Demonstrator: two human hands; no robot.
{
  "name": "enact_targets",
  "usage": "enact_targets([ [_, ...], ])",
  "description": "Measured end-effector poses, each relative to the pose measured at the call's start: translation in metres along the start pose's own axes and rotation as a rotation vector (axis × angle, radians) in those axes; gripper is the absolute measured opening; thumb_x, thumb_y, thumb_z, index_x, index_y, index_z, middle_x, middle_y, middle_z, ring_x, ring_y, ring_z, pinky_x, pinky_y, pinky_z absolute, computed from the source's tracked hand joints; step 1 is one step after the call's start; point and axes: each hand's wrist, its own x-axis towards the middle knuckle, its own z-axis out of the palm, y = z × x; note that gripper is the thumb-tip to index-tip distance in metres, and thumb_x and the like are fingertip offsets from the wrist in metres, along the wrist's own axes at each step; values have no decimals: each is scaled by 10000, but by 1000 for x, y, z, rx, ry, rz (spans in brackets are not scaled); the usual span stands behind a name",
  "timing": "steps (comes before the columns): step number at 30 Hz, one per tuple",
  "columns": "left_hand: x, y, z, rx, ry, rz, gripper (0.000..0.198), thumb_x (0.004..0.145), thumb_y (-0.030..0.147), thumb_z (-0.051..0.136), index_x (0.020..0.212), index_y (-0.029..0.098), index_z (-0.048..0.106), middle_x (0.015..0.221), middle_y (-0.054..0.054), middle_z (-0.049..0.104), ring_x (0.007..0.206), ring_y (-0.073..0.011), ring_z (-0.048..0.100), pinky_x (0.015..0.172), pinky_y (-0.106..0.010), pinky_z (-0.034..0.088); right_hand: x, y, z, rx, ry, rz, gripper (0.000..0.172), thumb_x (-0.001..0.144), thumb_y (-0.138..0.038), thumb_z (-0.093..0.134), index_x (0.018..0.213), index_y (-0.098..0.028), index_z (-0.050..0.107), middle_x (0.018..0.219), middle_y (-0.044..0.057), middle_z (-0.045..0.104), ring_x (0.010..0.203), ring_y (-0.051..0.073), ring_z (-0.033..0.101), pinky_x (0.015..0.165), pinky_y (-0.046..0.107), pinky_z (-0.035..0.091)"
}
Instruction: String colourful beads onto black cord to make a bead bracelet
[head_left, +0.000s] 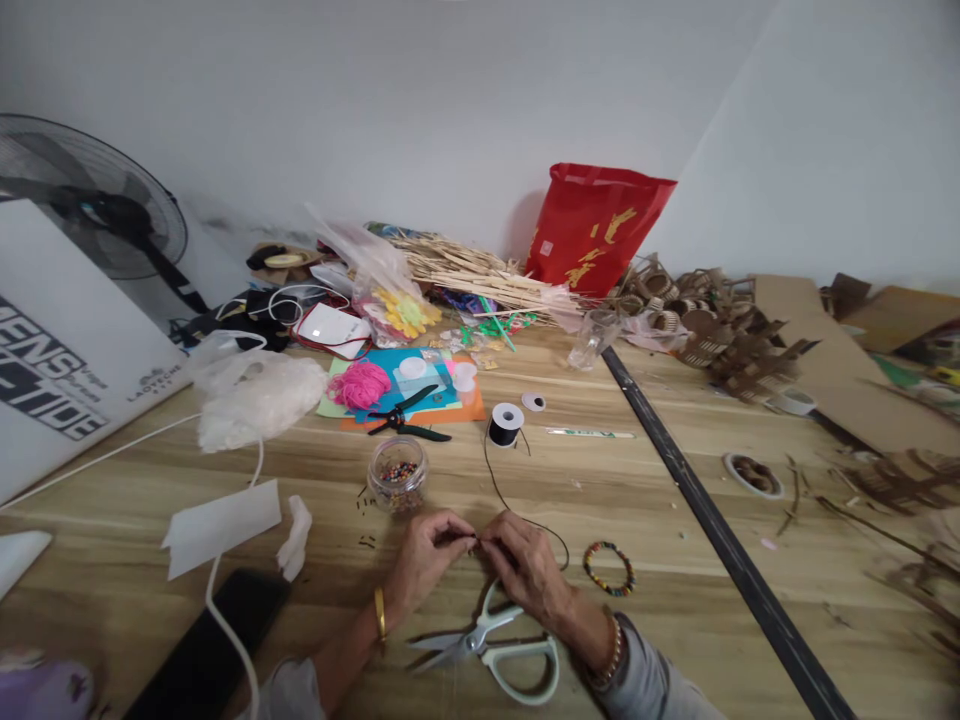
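My left hand (429,560) and my right hand (525,560) meet over the table with their fingertips pinched close together. A thin black cord (491,475) runs from a spool (506,425), curves past my right hand and bends back to its fingers. What my left fingertips pinch is too small to make out. Just beyond my left hand stands a clear jar (397,472) of small coloured beads. Scissors (480,640) with pale green handles lie partly open below both hands. To the right rests a beaded bracelet (609,568).
Black-handled pliers (409,415) and pink yarn (361,384) lie on coloured sheets. A black strip (705,510) crosses the table at right. Woven pieces (750,355) and cardboard (832,370) fill the far right. A red bag (600,230) stands behind; a white cable (217,600) lies left.
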Motion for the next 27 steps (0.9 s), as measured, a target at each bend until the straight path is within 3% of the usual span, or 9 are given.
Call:
enact_targets([
  [19, -1, 0, -1, 1, 12, 15, 91, 634, 216, 707, 607, 139, 665, 568, -16, 666, 555, -147, 590, 554, -231, 459, -2, 0, 1, 30, 32, -29, 133, 948, -205, 475, 892, -194, 595, 770, 44, 619, 687, 158, 566, 604, 253, 449],
  [27, -4, 11, -3, 76, -63, 39, 111, 684, 241, 651, 619, 156, 677, 614, -20, 684, 616, -166, 597, 623, -253, 465, -1, -6, -2, 6, 15, -31, 94, 942, -221, 486, 961, -197, 575, 780, 44, 609, 677, 159, 560, 603, 255, 446],
])
